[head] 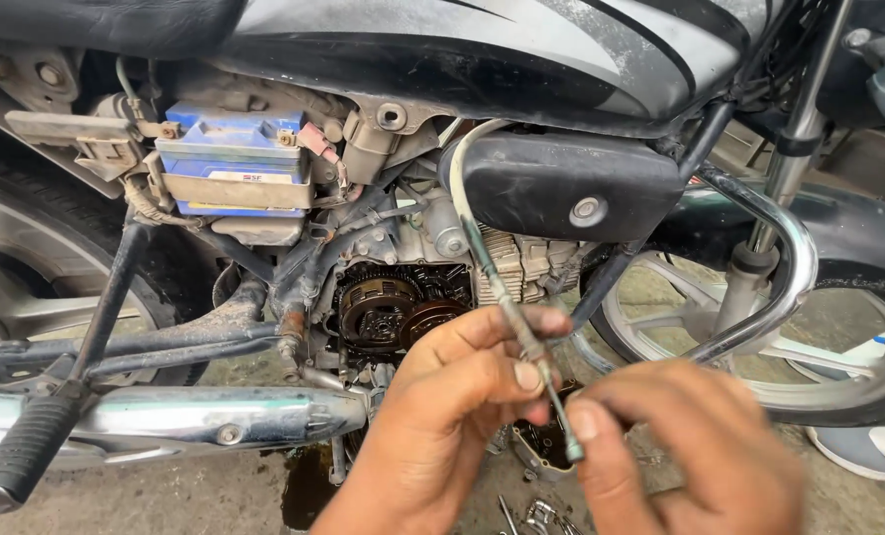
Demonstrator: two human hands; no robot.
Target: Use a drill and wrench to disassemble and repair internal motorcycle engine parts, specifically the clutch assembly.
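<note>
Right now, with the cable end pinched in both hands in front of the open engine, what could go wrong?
1. The cable is held only by fingertips of the left hand and right hand; its end could slip and swing into the exposed clutch.
2. Dark fluid on the ground below may make grip or footing slippery.
3. Loose metal parts lying under the hands could be knocked away.
</note>
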